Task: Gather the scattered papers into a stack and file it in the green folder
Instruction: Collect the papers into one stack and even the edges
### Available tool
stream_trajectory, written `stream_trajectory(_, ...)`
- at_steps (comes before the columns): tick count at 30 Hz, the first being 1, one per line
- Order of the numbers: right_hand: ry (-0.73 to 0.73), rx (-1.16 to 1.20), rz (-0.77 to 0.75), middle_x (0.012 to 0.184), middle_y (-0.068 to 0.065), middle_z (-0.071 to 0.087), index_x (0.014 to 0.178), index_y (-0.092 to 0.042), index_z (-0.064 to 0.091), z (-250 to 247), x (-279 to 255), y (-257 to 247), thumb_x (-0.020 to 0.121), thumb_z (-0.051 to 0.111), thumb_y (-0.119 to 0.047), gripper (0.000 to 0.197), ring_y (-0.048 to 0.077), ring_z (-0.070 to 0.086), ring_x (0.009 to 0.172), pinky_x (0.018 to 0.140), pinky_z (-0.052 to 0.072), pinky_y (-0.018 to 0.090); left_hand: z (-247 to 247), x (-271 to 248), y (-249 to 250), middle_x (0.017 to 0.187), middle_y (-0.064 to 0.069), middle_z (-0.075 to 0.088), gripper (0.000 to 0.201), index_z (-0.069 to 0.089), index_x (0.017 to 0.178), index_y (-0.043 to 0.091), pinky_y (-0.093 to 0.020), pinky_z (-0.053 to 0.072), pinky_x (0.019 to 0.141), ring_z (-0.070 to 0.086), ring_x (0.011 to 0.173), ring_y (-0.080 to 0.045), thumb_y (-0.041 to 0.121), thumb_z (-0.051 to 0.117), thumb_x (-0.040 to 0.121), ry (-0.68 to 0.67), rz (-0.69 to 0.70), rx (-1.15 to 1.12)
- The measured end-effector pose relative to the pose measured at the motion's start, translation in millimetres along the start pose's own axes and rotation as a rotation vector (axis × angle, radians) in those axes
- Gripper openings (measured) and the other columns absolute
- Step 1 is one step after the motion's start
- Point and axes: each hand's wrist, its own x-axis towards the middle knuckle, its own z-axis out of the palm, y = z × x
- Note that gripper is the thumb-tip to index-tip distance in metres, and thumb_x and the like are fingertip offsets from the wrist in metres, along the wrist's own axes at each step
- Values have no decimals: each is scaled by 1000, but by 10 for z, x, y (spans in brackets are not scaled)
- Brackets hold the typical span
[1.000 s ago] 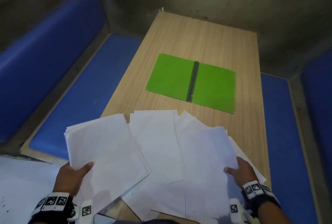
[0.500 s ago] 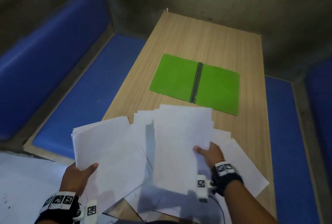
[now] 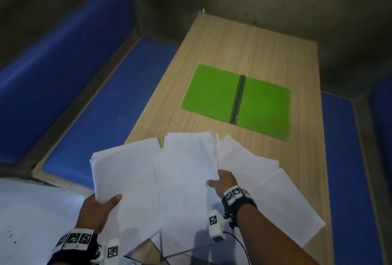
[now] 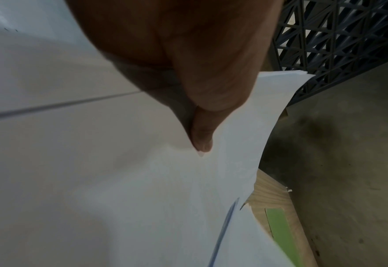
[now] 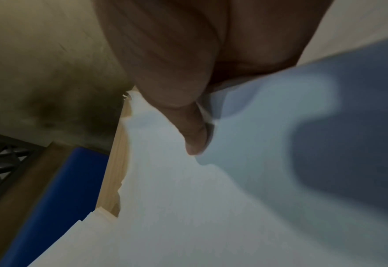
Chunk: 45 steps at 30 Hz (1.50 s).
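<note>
White papers lie fanned over the near end of the wooden table [image 3: 244, 48]. My left hand [image 3: 99, 209] grips a thick bundle of sheets [image 3: 125, 171] at its near edge, thumb on top; the left wrist view shows the thumb [image 4: 202, 137] pressed on that paper. My right hand [image 3: 222, 182] pinches the right edge of a middle bundle [image 3: 186, 175], thumb over the sheets, as the right wrist view shows with the thumb [image 5: 193, 133]. More loose sheets [image 3: 282, 199] lie on the table to the right. The green folder [image 3: 212, 92] lies open and flat beyond the papers.
Blue padded benches [image 3: 101, 86] run along both sides of the table, the right one [image 3: 343, 158] close to its edge. A dark concrete wall stands behind. A white surface [image 3: 31, 218] lies at the near left. A dark lattice panel [image 4: 339, 39] shows in the left wrist view.
My right hand carried a bundle of sheets leftward from the right side and now holds it down lower, beside the left bundle. The left hand kept its grip, shifting slightly.
</note>
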Motion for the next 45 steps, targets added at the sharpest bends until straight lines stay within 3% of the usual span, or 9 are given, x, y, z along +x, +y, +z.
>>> stream_trajectory(8, 184, 70, -160, 94, 6, 67, 106, -6, 68, -906, -371, -50, 83, 67, -5, 23, 20, 61, 84, 64, 43, 23, -278, 110, 5, 86, -19, 71, 38, 67, 95, -1, -38, 51, 66, 66, 77, -32, 27, 83, 76, 11, 11, -71)
stream_trajectory(13, -21, -304, -162, 87, -1, 71, 85, -20, 69, -1569, -415, 271, 78, 74, -15, 10, 17, 64, 82, 72, 48, 30, -428, 126, -8, 86, -20, 68, 33, 65, 94, 0, -37, 48, 63, 64, 76, -32, 23, 82, 78, 46, 33, -87)
stream_trajectory(17, -79, -662, -125, 104, -6, 59, 111, -18, 63, -1403, -360, 586, 81, 70, -34, 35, 20, 60, 104, 80, 41, 26, -437, 166, -52, 87, -21, 68, 37, 66, 96, -4, -39, 49, 66, 65, 77, -35, 24, 82, 78, 70, 31, -69)
stream_trajectory(22, -97, -632, -89, 118, -1, 54, 125, -26, 44, -960, -459, 694, 74, 74, -35, 60, 22, 56, 112, 91, 47, 31, -348, 137, -72, 87, -23, 69, 36, 66, 92, -4, -42, 51, 70, 65, 77, -36, 23, 83, 77, 95, 25, -63)
stream_trajectory(25, -145, -602, -63, 100, -9, 60, 111, -36, 44, -855, -493, 689, 66, 76, -35, 55, 20, 63, 95, 81, 51, 31, -315, 140, -112, 87, -24, 71, 41, 68, 96, -5, -44, 54, 71, 67, 78, -37, 27, 83, 76, 104, 18, -43)
stream_trajectory(29, -218, -745, -129, 126, -3, 53, 114, -27, 57, -876, -544, 663, 81, 68, -35, 35, 18, 53, 114, 87, 43, 22, -308, 112, -128, 85, -24, 70, 41, 67, 96, -6, -40, 52, 64, 66, 75, -37, 27, 82, 77, 103, 20, -49)
stream_trajectory(33, -143, -620, -151, 126, 1, 60, 125, -15, 57, -1239, -637, 558, 79, 74, -21, 49, 18, 56, 116, 89, 39, 21, -341, 99, -141, 86, -24, 70, 43, 67, 96, -5, -43, 54, 68, 66, 77, -38, 29, 82, 76, 112, 16, -39)
stream_trajectory(38, 3, -388, -171, 83, 5, 74, 80, -14, 71, -1981, -690, 361, 70, 80, -8, 15, 29, 69, 85, 65, 46, 26, -377, 60, -137, 86, -25, 69, 41, 66, 94, -7, -42, 52, 67, 65, 77, -38, 27, 82, 77, 115, 17, -27)
stream_trajectory(45, 97, 209, -236, 92, 15, 73, 106, -1, 68, -2096, -722, -24, 67, 78, -8, 41, 29, 66, 84, 77, 52, 41, -327, -20, -83, 81, -25, 69, 37, 66, 89, -9, -36, 46, 59, 64, 71, -36, 23, 81, 79, 100, 16, -8)
